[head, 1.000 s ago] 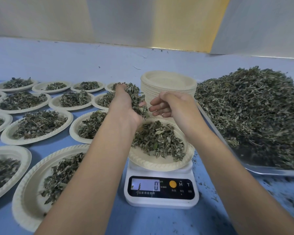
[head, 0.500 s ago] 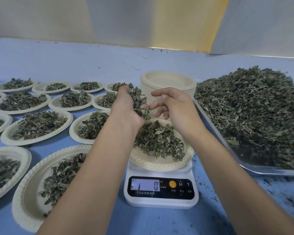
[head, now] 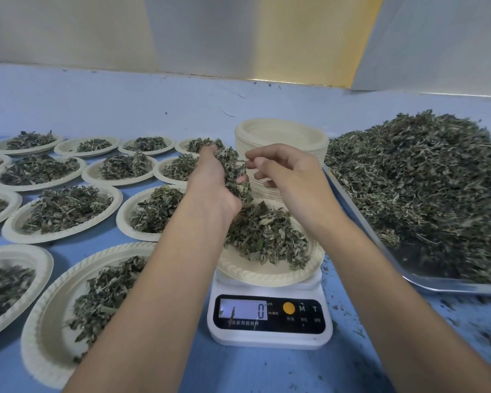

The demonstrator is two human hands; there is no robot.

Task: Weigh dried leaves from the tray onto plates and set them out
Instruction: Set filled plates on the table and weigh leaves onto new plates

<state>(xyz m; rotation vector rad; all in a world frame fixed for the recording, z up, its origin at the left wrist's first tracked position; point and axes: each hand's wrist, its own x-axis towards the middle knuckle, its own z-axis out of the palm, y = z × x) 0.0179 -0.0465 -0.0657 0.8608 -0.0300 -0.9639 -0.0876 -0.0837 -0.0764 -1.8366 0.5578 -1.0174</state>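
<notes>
Close to the near edge of the worktop (head: 238, 373) stands a small white scale (head: 269, 314), and its display shows a zero. On it sits a paper plate (head: 267, 276) with a loose pile of dried leaves (head: 267, 236) already in it.

Both hands are above the far half of this plate. The left hand (head: 210, 180) has its fingers curled around a handful of leaves (head: 233, 171). The handful is long, and its long axis runs from near to far along the palm. The right hand (head: 292, 174) is just beside it on the right. Its thumb and first finger (head: 267, 153) are pressed together at the right edge of the handful and seem to pinch a small sprig there, while the other fingers are loosely bent.

So the handful lies directly to the left of the right fingers, touching them, and the pile lies straight below. I judge that the next move is to pull off a little and drop it. For this the right hand needs to go only downward, not sideways.

Behind the hands stands a stack of empty plates (head: 281, 131). At the right side of the worktop the tray (head: 451, 287) carries the big heap (head: 423, 180), well apart from the fingers. Toward the far left corner the filled plates (head: 54, 238) lie in rows.
</notes>
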